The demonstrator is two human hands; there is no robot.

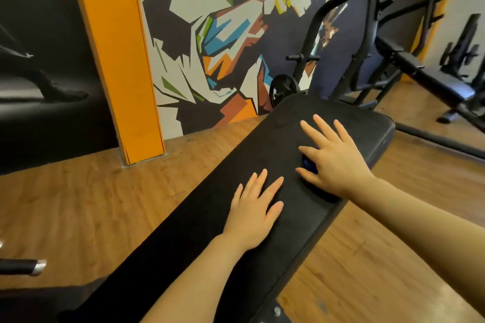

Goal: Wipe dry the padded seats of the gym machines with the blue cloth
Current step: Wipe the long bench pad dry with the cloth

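A long black padded bench seat (210, 207) runs from the lower left up to the right of centre. My right hand (333, 157) lies flat with spread fingers near the far end of the pad, pressing on the blue cloth (309, 164). Only a small blue patch of the cloth shows beside the thumb; the rest is hidden under my palm. My left hand (254, 207) rests flat on the pad just nearer to me, fingers straight, holding nothing.
A wooden floor (78, 204) surrounds the bench. An orange pillar (118, 60) and a painted wall stand behind. A black rack (372, 34) with a weight plate (283, 89) and another bench (430, 78) stand at the right. A metal bar end (31, 266) sticks in at the left edge.
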